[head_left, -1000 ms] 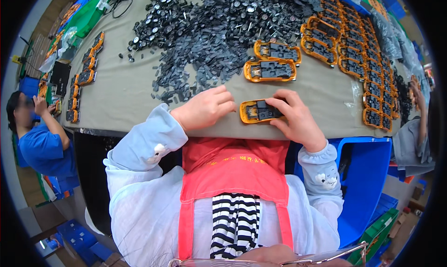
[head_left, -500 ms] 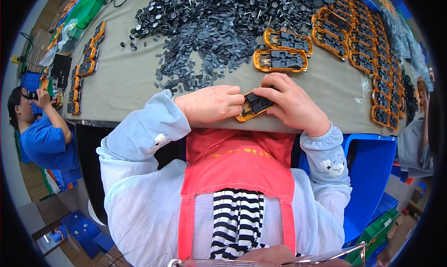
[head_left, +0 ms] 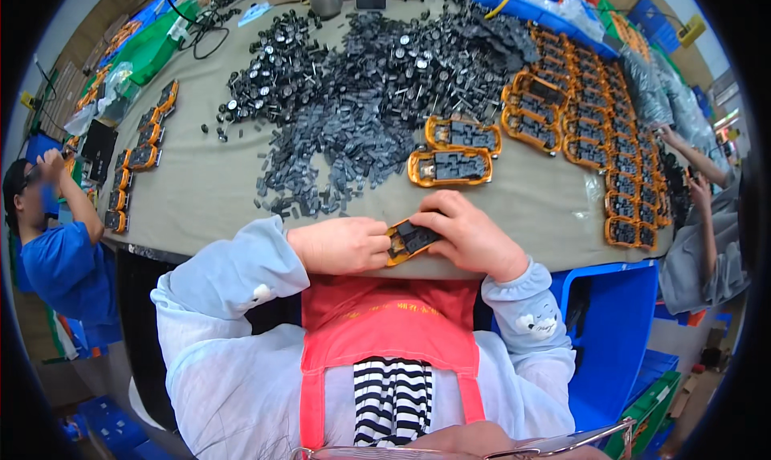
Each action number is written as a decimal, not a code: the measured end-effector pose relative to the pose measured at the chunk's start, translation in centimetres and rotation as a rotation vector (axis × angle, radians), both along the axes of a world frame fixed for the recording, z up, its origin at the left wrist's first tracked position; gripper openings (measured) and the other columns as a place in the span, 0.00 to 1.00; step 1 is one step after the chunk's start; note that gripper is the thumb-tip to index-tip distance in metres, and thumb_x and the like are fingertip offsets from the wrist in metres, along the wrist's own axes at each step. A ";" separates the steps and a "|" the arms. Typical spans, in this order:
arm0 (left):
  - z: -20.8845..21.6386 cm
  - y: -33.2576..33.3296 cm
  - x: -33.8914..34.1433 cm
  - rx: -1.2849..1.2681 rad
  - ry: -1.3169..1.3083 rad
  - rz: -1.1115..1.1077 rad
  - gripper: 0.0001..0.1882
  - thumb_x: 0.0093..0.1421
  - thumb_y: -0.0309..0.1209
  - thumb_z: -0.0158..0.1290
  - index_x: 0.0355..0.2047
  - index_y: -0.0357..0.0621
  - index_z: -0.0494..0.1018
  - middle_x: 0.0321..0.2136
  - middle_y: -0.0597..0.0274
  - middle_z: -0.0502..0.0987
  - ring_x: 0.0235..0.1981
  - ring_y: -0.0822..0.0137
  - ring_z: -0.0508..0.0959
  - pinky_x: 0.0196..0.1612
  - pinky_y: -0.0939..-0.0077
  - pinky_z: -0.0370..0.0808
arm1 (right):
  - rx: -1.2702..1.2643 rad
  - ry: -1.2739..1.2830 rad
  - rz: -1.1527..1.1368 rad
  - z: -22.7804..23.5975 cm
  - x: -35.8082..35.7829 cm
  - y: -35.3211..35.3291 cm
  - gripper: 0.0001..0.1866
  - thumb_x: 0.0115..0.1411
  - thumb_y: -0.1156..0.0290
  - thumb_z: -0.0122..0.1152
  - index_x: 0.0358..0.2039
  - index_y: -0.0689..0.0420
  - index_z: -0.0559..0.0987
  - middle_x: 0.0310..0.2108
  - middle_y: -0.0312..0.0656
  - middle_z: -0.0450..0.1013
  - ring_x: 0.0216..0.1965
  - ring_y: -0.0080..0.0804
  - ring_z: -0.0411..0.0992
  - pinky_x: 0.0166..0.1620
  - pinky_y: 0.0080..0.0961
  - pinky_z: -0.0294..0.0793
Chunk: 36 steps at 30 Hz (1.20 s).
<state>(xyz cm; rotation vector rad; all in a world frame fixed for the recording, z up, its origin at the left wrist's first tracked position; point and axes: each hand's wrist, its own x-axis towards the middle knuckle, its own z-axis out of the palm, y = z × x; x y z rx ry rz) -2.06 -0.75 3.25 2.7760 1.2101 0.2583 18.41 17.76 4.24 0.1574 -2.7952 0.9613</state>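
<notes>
An orange toy car shell (head_left: 397, 254) with a black base inside lies upside down at the table's near edge, between my hands. My left hand (head_left: 341, 245) has its fingers closed on the left end of the car. My right hand (head_left: 470, 235) grips the other end, its fingers bent over the black base. Whether a small part is under the fingertips cannot be seen. Just beyond my hands, two more upturned toy cars, a near one (head_left: 450, 167) and a far one (head_left: 463, 134), lie side by side.
A heap of small black plastic pieces (head_left: 333, 151) and black wheels on axles (head_left: 277, 67) covers the table's middle. Rows of upturned toy cars (head_left: 622, 183) fill the right side; several more (head_left: 144, 156) line the left. Blue bin (head_left: 614, 331) at lower right. Co-workers sit at both sides.
The view has tilted up, so the table sits lower and its far side shows a cup and a blue tray. Both hands stay on the toy car, which has barely turned.
</notes>
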 end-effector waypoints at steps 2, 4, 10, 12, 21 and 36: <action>-0.1 -0.3 -0.2 0.008 0.014 0.010 0.08 0.54 0.31 0.53 0.34 0.42 0.73 0.34 0.62 0.71 0.38 0.61 0.73 0.41 0.70 0.75 | 0.026 -0.012 0.001 0.4 0.1 -0.2 0.29 0.43 0.76 0.74 0.50 0.57 0.78 0.49 0.44 0.71 0.54 0.48 0.68 0.58 0.39 0.70; -0.5 -0.8 -0.5 -0.033 -0.044 0.080 0.10 0.55 0.31 0.52 0.37 0.41 0.74 0.36 0.60 0.72 0.40 0.60 0.73 0.43 0.69 0.76 | 0.030 -0.025 -0.005 0.7 0.1 -0.4 0.29 0.44 0.76 0.74 0.51 0.56 0.78 0.49 0.44 0.71 0.54 0.48 0.69 0.58 0.40 0.70; -1.7 -1.1 -1.2 -0.048 -0.193 0.114 0.12 0.57 0.28 0.52 0.41 0.39 0.75 0.41 0.57 0.74 0.43 0.58 0.74 0.41 0.69 0.77 | -0.012 0.083 -0.097 2.1 -1.1 2.0 0.17 0.52 0.72 0.72 0.43 0.57 0.82 0.49 0.47 0.75 0.51 0.48 0.73 0.53 0.37 0.75; -1.8 -1.5 -1.2 -0.033 -0.201 0.139 0.12 0.57 0.28 0.52 0.41 0.40 0.76 0.42 0.57 0.74 0.43 0.58 0.75 0.39 0.69 0.78 | -0.002 0.139 -0.305 2.2 -2.8 4.5 0.12 0.55 0.72 0.69 0.41 0.58 0.82 0.42 0.47 0.77 0.46 0.47 0.76 0.47 0.37 0.77; -2.6 -3.4 -9.9 0.381 -0.393 0.845 0.04 0.56 0.25 0.57 0.33 0.41 0.75 0.32 0.54 0.75 0.35 0.49 0.76 0.38 0.59 0.76 | 0.444 -0.036 -0.721 -1.5 -12.6 15.5 0.14 0.63 0.57 0.61 0.35 0.54 0.83 0.33 0.48 0.81 0.37 0.52 0.79 0.41 0.46 0.78; -4.2 -2.1 -23.4 0.356 -0.655 1.606 0.10 0.57 0.34 0.58 0.32 0.37 0.79 0.26 0.49 0.82 0.30 0.52 0.83 0.38 0.63 0.79 | -0.351 0.105 -0.573 3.0 -7.9 13.0 0.07 0.65 0.75 0.59 0.42 0.62 0.80 0.29 0.32 0.75 0.29 0.15 0.70 0.32 0.17 0.70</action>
